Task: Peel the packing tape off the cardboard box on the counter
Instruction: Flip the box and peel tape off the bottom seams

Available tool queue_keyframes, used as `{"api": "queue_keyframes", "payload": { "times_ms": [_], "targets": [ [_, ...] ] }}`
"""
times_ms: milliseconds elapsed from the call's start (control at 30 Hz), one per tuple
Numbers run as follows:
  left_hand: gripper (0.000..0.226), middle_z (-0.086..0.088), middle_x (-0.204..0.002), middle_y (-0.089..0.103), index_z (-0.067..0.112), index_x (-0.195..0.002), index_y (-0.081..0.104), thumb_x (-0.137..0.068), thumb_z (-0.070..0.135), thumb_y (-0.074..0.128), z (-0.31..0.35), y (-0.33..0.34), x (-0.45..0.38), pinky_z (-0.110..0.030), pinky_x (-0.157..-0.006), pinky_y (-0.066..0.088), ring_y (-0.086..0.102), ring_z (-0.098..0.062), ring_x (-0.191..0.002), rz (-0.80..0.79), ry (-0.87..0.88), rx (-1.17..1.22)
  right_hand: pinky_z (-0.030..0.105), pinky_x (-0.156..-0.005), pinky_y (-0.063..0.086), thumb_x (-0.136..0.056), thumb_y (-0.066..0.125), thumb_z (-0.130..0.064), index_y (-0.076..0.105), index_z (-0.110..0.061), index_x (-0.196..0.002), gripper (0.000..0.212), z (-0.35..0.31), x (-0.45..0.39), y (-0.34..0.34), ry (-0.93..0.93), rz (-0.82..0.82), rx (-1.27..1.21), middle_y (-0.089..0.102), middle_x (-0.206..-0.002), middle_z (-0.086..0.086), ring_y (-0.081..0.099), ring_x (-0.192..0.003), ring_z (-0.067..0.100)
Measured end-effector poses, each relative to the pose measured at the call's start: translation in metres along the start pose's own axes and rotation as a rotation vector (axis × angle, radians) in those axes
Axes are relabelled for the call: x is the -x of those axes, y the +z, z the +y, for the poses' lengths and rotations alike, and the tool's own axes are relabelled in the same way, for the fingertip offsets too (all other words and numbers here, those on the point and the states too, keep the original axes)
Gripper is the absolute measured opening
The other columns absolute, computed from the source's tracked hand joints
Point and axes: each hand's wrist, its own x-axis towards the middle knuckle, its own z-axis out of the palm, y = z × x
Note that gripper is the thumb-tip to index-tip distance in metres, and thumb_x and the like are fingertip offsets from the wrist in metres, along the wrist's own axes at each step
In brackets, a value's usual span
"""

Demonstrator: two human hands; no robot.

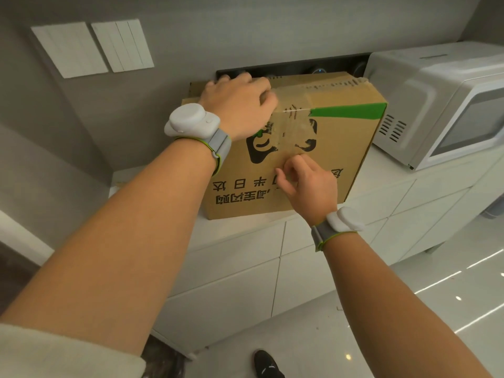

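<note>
Seemingly mid-peel, the head view showed the cardboard box (289, 148) standing on the white worktop (234, 233), pushed back against the wall, with a white microwave (447, 105) just beside it on the right. The left hand (240, 105) rested over the box's upper left corner, fingers curled down over the top edge as if to brace it; whether they pinched any tape there could not be told. The right hand (308, 184) worked at the front face, thumb and forefinger drawn together on what looked like the lower end of the clear packing tape (293, 132), which ran up over the printed panda logo (283, 140) and across the top. A green tape strip (351, 110) lay along the upper right edge.

Several things could have gone wrong from there. The clear tape looked wrinkled and firmly stuck, so a sharp pull might have torn it into a sliver or lifted the cardboard's printed skin with it. If the bracing hand eased off, the box might have slid or tipped forward off the worktop. The pinch seemed small, so the tape could also have slipped free.
</note>
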Motion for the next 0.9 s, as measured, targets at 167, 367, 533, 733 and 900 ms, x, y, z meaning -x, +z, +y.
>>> {"api": "queue_keyframes", "payload": {
  "times_ms": [167, 367, 533, 733, 900],
  "targets": [
    [0.048, -0.005, -0.135, 0.056, 0.029, -0.131, 0.052, -0.100, 0.049, 0.022, 0.001, 0.000, 0.001, -0.046, -0.098, 0.037, 0.052, -0.034, -0.122, 0.003, 0.001, -0.008, 0.038, -0.043, 0.046, -0.094, 0.069, -0.026, 0.061, -0.008, -0.080, 0.025, 0.002, 0.001, -0.003, -0.018, -0.009, -0.026, 0.058, -0.073, 0.003, 0.050, -0.055, 0.023],
    [0.048, -0.005, -0.135, 0.056, 0.029, -0.131, 0.052, -0.100, 0.049, 0.022, 0.001, 0.000, 0.001, -0.047, -0.098, 0.037, 0.052, -0.035, -0.122, 0.008, 0.004, -0.016, 0.038, -0.044, 0.048, -0.095, 0.069, -0.031, 0.063, -0.008, -0.081, 0.028, 0.002, -0.002, -0.008, -0.056, -0.043, 0.013, 0.061, -0.073, 0.003, 0.054, -0.055, 0.023],
    [0.047, -0.004, -0.135, 0.056, 0.030, -0.131, 0.053, -0.100, 0.049, 0.022, 0.002, -0.001, 0.001, -0.046, -0.098, 0.037, 0.052, -0.034, -0.122, 0.002, -0.003, -0.019, 0.039, -0.042, 0.047, -0.096, 0.066, -0.029, 0.064, -0.008, -0.077, 0.028, 0.005, -0.008, -0.009, -0.130, -0.046, 0.074, 0.062, -0.070, 0.004, 0.054, -0.052, 0.026],
    [0.047, -0.005, -0.135, 0.055, 0.029, -0.132, 0.052, -0.100, 0.048, 0.022, 0.003, -0.002, 0.002, -0.046, -0.099, 0.036, 0.051, -0.035, -0.123, -0.014, -0.008, -0.011, 0.039, -0.043, 0.048, -0.094, 0.066, -0.024, 0.064, -0.007, -0.078, 0.023, 0.003, -0.006, -0.010, -0.103, -0.047, 0.025, 0.061, -0.070, 0.004, 0.054, -0.053, 0.024],
    [0.047, -0.005, -0.135, 0.055, 0.028, -0.131, 0.051, -0.100, 0.048, 0.022, 0.003, -0.002, 0.002, -0.047, -0.100, 0.037, 0.051, -0.035, -0.123, -0.016, -0.006, -0.018, 0.039, -0.045, 0.049, -0.096, 0.066, -0.028, 0.065, -0.008, -0.081, 0.025, 0.003, -0.006, -0.013, -0.111, -0.076, 0.029, 0.062, -0.073, 0.003, 0.055, -0.056, 0.023]
  ]
}}
